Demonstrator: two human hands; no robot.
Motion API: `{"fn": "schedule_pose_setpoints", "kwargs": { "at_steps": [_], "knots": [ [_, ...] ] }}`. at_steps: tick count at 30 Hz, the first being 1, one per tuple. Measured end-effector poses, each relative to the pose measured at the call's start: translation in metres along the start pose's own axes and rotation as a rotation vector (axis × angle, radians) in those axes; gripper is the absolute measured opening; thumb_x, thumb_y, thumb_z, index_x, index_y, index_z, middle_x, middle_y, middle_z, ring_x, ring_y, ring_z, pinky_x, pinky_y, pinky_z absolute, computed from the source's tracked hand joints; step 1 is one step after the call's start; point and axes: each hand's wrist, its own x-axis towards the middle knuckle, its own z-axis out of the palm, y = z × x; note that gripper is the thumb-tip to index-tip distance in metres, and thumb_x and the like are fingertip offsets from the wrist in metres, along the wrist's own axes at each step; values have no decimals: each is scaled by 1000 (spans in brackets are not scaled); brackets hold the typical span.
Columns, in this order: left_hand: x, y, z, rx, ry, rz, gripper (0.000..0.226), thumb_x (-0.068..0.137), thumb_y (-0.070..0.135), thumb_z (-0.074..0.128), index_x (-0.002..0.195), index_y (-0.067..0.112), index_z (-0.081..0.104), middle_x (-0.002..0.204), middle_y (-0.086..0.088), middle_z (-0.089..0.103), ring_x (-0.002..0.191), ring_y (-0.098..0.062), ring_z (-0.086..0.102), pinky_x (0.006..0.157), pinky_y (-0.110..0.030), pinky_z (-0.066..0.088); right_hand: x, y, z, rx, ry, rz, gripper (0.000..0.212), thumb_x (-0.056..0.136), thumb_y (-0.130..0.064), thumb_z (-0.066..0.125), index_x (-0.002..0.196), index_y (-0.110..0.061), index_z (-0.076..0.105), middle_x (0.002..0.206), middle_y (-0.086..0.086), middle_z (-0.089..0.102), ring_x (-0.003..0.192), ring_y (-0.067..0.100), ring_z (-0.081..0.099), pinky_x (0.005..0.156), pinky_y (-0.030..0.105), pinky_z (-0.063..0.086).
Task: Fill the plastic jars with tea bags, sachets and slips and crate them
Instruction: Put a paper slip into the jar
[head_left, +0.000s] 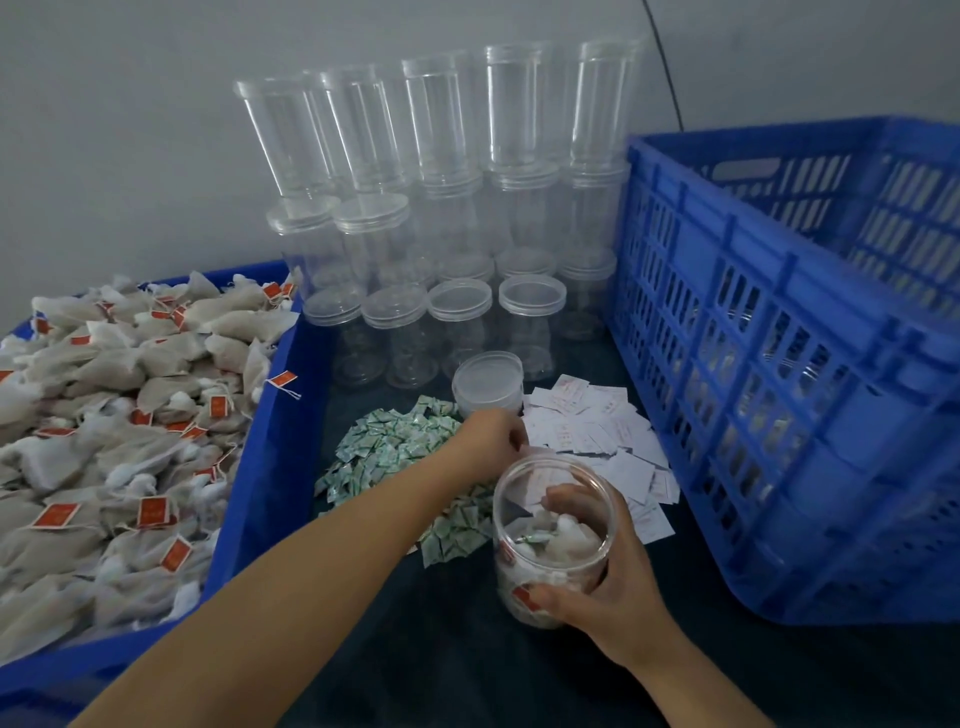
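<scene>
Your right hand (608, 587) wraps part-filled jar (553, 540), steadying it upright on bench. Left hand (493, 436) pinches slip at jar mouth (slip pile (597, 436) just beside, short reach).

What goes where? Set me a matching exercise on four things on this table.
1. tea bags
2. sachets
3. slips
4. open jar

A. gripped by the right hand
B. white pile beside the blue crate
C. heaped in the blue tray
D. green-and-white pile under the left hand's forearm

Pairs: 1-C, 2-D, 3-B, 4-A
</scene>
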Motion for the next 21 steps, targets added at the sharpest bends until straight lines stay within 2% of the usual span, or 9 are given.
{"fn": "schedule_pose_setpoints", "kwargs": {
  "at_steps": [2,5,8,12,14,16,18,21],
  "knots": [
    [0,-2,-2,-42,14,7,19,87,28,67,80,10,64,77,0,60,74,-15,53,58,-19,39,0,0,0,3,-7,9,93,51,-32,88,132,-6,52,121,-12,62,118,14,62,91,22,53],
    [-1,-3,-8,-68,20,12,9,87,21,67,80,15,65,75,4,60,75,-14,56,59,-19,40,0,-2,0,11,-9,9,93,50,-34,86,132,-4,52,119,-18,61,118,7,60,91,17,51],
    [-6,1,-21,-97,25,31,4,88,16,65,87,13,67,79,-1,62,76,-17,56,63,-24,44,-1,-3,0,8,-2,13,88,51,-33,86,130,-11,53,119,-18,61,118,8,60,92,18,50],
    [-25,14,-50,-171,26,77,7,90,14,62,92,19,67,86,-9,68,75,-21,60,72,-32,51,-1,-4,1,23,-5,15,89,50,-32,86,131,-20,52,120,-14,63,117,12,62,90,21,52],
    [-40,22,-64,-279,25,92,18,89,9,62,101,22,65,97,-7,69,83,-19,66,76,-27,55,-1,-6,2,34,-6,29,90,51,-32,86,132,-20,50,120,-15,64,115,8,63,89,18,52],
    [-56,30,-75,-400,11,107,33,87,2,63,112,24,62,100,-4,65,81,-10,68,69,-18,56,0,-6,2,32,-8,35,89,52,-33,85,131,-15,50,119,-17,64,114,4,63,88,15,51],
    [-72,38,-82,-460,7,120,41,87,-2,62,116,26,61,101,-3,61,76,-7,69,64,-13,53,-1,-7,2,29,-12,43,90,51,-32,86,132,-19,49,119,-15,65,113,6,64,87,17,52],
    [-92,46,-85,-604,12,90,26,89,-2,58,104,17,66,96,-4,68,76,-9,71,62,-14,53,-1,-6,2,34,-13,39,93,49,-33,86,133,-26,48,121,-7,64,115,11,64,88,23,54]
  ]
}}
